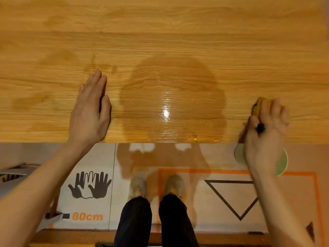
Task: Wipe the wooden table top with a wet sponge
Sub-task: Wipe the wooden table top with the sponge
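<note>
Your sponge (260, 106) sits on the wooden table top (160, 32) near its front edge, far to your right. It is yellow with a dark patch on its left side, and most of it is hidden under your fingers. Your right hand (267, 129) grips it from above, fingers curled over the top and thumb against its near left side; a small dark mark shows on the back of that hand. Between your hands a wide wet patch (172, 97) darkens the wood and reaches the front edge, with a bright glare in its middle. Fainter damp smears lie further left. Your left hand (90, 111) rests flat on the table left of the wet patch, fingers straight and held close together, holding nothing. Below the table edge, a pale green round disc (281, 164) shows partly behind your right wrist. Your shoes (156, 186) stand on a floor mat (92, 193) printed with hand outlines, "80cm", an orange frame and a dark triangle.
</note>
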`<state>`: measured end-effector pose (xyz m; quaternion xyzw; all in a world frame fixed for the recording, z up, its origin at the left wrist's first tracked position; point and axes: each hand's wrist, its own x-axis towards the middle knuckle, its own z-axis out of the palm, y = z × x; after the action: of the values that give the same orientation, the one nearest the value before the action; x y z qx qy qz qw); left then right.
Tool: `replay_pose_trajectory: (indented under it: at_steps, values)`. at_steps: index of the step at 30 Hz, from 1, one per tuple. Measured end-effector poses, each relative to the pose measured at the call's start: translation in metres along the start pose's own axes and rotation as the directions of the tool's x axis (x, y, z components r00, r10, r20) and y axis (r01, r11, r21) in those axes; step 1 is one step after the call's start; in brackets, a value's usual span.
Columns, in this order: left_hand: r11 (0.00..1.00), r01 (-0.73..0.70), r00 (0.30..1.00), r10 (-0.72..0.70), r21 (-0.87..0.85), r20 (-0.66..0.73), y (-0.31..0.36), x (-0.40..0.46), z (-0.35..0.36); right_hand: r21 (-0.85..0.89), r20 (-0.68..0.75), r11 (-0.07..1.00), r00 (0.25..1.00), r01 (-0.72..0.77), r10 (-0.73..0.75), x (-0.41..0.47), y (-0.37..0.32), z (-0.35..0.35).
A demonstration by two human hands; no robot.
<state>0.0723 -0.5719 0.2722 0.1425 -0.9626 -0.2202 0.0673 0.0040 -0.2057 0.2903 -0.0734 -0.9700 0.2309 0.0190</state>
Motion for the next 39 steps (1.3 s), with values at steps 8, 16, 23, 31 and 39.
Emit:
replay_pose_trajectory:
  at_steps: [8,16,23,31,39]
  values:
    - [0.999,-0.038,0.999,0.038,0.002,0.003,-0.001,-0.002,0.001,0.033,0.323,0.791,0.742,0.611,-0.587,-0.111,-0.172,0.087]
    - [0.999,-0.043,0.999,0.043,-0.025,-0.005,-0.007,-0.001,0.001,0.139,-0.220,0.986,0.974,0.090,-0.058,-0.056,-0.028,0.043]
    - [0.997,-0.081,0.997,0.082,0.009,-0.011,-0.009,0.000,0.003,0.242,-0.299,0.880,0.894,0.409,-0.333,-0.151,-0.152,0.129]
    - [0.995,-0.095,0.995,0.096,0.034,-0.016,-0.014,0.003,0.005,0.629,-0.564,0.745,0.790,0.223,0.240,-0.105,-0.105,0.131]
    - [0.994,-0.107,0.994,0.108,0.023,-0.029,-0.015,0.003,0.008,0.309,-0.489,0.836,0.830,0.452,-0.268,-0.162,-0.148,0.180]
